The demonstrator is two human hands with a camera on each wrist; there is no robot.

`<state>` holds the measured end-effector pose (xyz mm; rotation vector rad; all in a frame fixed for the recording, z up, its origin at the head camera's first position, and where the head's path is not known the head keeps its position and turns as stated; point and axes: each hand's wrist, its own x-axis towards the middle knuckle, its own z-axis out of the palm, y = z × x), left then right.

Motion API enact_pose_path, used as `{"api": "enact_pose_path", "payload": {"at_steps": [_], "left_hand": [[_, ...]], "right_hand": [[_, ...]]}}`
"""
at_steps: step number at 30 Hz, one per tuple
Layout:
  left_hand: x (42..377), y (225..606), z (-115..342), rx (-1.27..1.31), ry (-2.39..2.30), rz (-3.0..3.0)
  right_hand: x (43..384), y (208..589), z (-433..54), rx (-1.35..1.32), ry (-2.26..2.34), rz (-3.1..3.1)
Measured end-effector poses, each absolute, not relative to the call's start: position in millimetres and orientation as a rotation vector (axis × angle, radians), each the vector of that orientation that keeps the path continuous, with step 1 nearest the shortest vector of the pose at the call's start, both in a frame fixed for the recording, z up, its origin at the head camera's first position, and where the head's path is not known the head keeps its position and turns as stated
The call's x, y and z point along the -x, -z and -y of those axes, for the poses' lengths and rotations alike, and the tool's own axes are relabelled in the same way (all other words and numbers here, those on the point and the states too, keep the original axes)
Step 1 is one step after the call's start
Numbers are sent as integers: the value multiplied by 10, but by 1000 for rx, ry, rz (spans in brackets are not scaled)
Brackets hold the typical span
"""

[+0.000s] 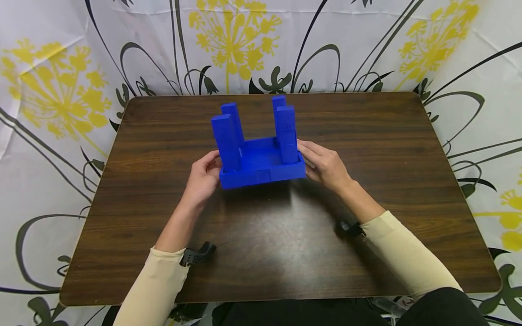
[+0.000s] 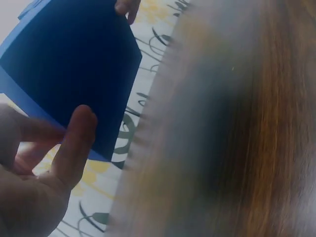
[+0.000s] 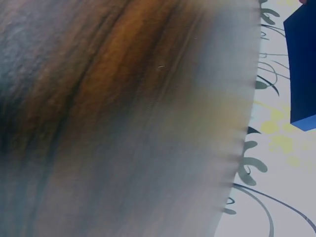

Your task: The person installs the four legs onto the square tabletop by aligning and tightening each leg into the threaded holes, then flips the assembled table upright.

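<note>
A blue rectangular tray-like piece (image 1: 261, 154) with raised sides and a tall blocky post at each corner is held above the table in the head view. My left hand (image 1: 205, 177) grips its left end, and my right hand (image 1: 325, 165) grips its right end. From the left wrist, the flat dark-blue underside (image 2: 74, 64) shows, with fingers of the left hand (image 2: 44, 168) on its near edge and fingertips (image 2: 127, 9) at the far corner. Only part of the blue piece (image 3: 302, 69) enters the right wrist view; most of the hand there is out of frame.
The brown wood-grain table (image 1: 142, 203) lies beneath the hands, with a shiny patch of reflected light. Behind it hangs a white cloth (image 1: 151, 27) printed with yellow flowers and dark stems. Dark bands (image 1: 198, 254) sit on both wrists.
</note>
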<state>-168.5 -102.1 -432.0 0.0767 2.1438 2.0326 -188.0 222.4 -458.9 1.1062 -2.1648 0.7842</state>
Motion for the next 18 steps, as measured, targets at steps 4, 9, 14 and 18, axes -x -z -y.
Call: {"api": "enact_pose_path", "payload": {"at_steps": [4,9,14,18], "left_hand": [[1675,4314,1074,-238,-1956,-2216],[1677,4330,1124,-401,-1857,-2303],[1658,4321,1113,-554,-1820,-2374],[1595,4186,1047,-704,-1799,-2505]], "right_hand": [[1878,4552,-2224,-1088,-810,2161],[1884,4509,-2218,-1048,-921,2154],[1879,4432,-2199,-1014,-1056,2176],[1873,4362,-2186,-979,-1196,2204]]}}
